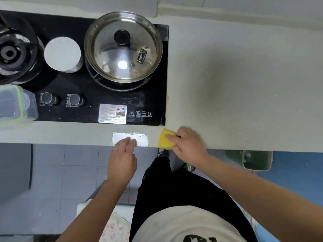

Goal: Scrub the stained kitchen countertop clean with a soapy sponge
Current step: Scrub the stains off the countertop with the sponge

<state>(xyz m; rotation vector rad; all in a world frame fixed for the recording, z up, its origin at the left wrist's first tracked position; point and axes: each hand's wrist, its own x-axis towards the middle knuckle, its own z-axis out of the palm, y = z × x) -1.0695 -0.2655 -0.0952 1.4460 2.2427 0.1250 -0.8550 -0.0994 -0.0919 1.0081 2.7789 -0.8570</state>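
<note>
A yellow sponge lies pressed on the pale grey countertop at its front edge, just below the hob's right corner. My right hand grips the sponge from the right, fingers over its top. A wet, shiny patch glistens on the counter strip left of the sponge. My left hand rests at the counter edge with its fingertips on that wet patch, fingers slightly apart, holding nothing. A dark smudged stain spreads over the counter right of the hob.
A black glass hob carries a steel pot with lid, a white round lid and a burner. A clear plastic box stands at the left. A green bin sits on the floor below the counter.
</note>
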